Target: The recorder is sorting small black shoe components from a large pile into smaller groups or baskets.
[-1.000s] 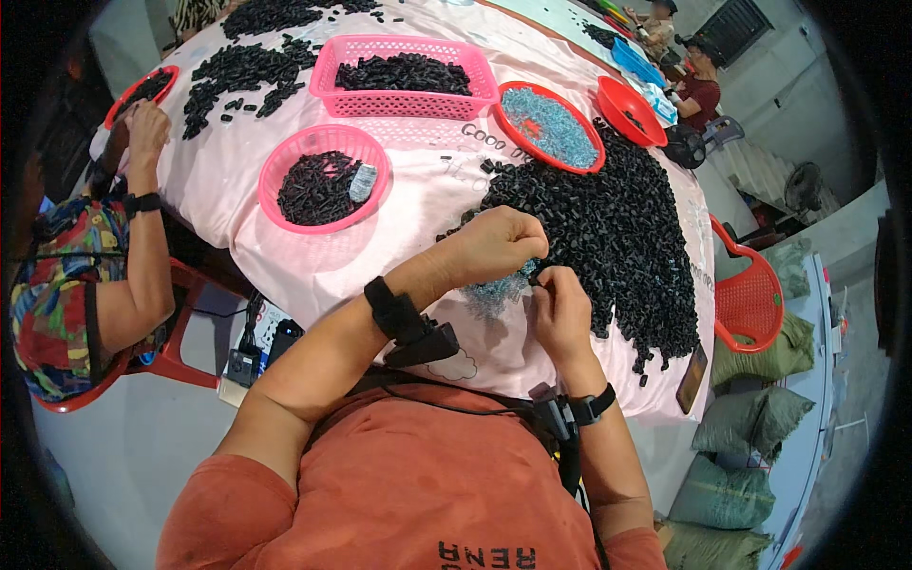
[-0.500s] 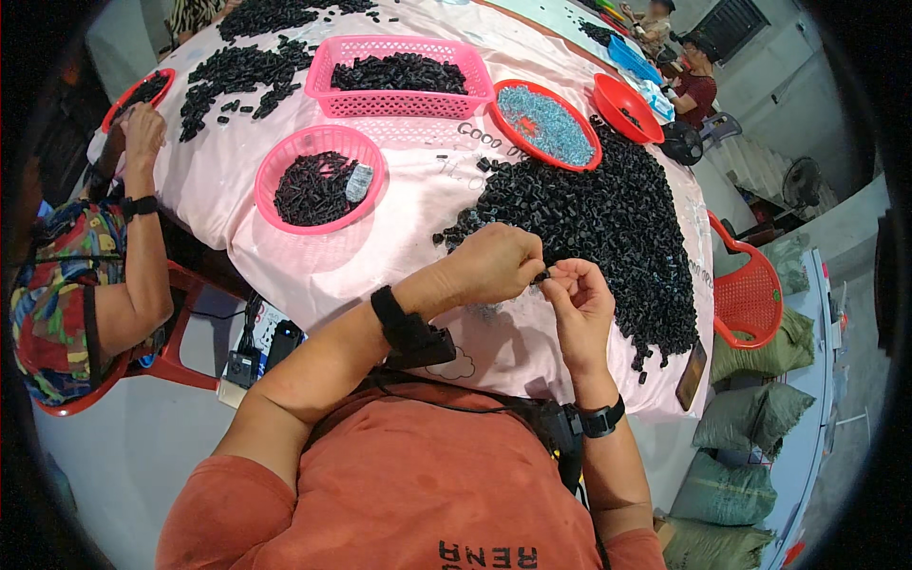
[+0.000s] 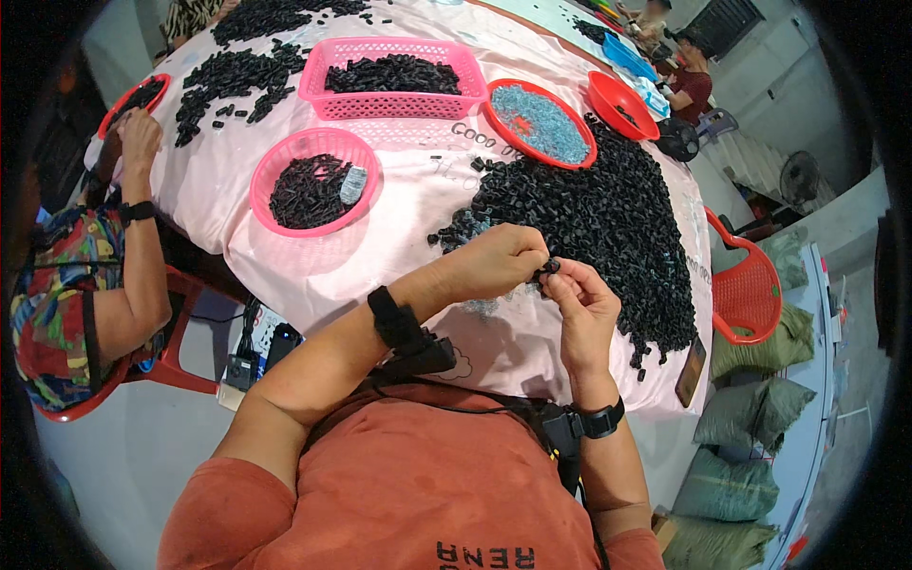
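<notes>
Over the near edge of a large black heap, my two hands meet at a small black plastic piece (image 3: 549, 267). My left hand (image 3: 499, 262) is closed, with its thumb and fingertips pressed together at the piece's left side. From the right, my right hand (image 3: 587, 296) pinches the same piece between thumb and fingers. Its exact kind is too small to make out. Just beyond lies the heap of small black plastic pieces (image 3: 598, 214) on the pink tablecloth (image 3: 323, 271). A red tray of small clear bluish pieces (image 3: 546, 125) stands behind the heap.
To the left stand a round pink basket (image 3: 269, 217) of black sticks and a rectangular pink basket (image 3: 399, 106) of black parts. A red bowl (image 3: 608, 106) sits at the far right, a phone (image 3: 691, 373) near the right edge. Another person's hand (image 3: 141, 141) works at the left.
My hands have turned slightly, and the black piece shows more between my fingertips. The right hand has shifted a little to the right.
</notes>
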Tool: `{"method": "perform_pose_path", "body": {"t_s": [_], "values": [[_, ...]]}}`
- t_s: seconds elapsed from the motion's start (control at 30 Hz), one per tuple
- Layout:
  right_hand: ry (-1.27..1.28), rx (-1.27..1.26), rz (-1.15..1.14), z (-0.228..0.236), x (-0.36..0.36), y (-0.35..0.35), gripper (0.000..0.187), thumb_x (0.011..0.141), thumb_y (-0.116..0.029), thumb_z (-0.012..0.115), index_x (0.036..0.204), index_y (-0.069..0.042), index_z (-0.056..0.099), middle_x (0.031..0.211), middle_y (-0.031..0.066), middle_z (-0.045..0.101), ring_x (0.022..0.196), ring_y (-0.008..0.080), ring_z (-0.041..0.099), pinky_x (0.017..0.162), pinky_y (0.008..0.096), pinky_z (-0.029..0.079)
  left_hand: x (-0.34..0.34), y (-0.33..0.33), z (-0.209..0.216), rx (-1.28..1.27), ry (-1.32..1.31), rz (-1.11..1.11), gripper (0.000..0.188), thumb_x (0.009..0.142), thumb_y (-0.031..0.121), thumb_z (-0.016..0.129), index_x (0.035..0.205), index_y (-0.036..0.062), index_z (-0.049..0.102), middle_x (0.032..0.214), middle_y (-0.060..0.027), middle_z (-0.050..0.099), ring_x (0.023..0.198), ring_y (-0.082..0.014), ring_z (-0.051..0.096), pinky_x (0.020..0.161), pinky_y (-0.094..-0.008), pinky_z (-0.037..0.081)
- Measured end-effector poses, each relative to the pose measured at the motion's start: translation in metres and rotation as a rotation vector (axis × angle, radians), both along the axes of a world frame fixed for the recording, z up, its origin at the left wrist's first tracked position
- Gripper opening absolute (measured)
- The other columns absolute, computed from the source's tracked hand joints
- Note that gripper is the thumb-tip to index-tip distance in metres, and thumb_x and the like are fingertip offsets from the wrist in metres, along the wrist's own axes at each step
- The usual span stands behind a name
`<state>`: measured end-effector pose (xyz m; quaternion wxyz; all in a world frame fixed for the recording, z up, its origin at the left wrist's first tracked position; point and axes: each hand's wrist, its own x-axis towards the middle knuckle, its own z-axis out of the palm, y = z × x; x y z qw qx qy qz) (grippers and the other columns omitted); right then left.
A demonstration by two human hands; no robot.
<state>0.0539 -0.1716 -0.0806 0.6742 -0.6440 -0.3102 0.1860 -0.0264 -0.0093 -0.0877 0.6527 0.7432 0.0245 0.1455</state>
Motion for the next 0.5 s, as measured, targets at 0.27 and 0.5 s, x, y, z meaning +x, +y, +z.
{"method": "perform_pose_path", "body": {"t_s": [0.27, 0.5], "values": [[-0.504, -0.377, -0.113, -0.024, 0.032, -0.016, 0.008, 0.086, -0.003, 0.067, 0.093, -0.001, 0.071, 0.08, 0.0048, 0.067, 0.068, 0.0109, 0.063, 0.062, 0.0244, 0.049, -0.001, 0.004, 0.004, -0.052, -0.019, 0.038, 0.019, 0.091, 0.015, 0.051, 0.086, -0.0005, 0.06, 0.068, -0.0044, 0.056, 0.061, -0.0118, 0.052, 0.056, -0.0292, 0.042], [-0.91, -0.504, -0.064, -0.027, 0.018, -0.01, 0.011, 0.078, -0.005, 0.067, 0.087, -0.007, 0.073, 0.08, 0.0091, 0.061, 0.069, 0.0261, 0.062, 0.062, 0.0348, 0.05, -0.002, 0.003, 0.006, -0.04, -0.008, 0.034, 0.016, 0.094, 0.014, 0.052, 0.084, 0.0031, 0.057, 0.063, 0.004, 0.048, 0.055, -0.0048, 0.043, 0.048, -0.0233, 0.036]]}}
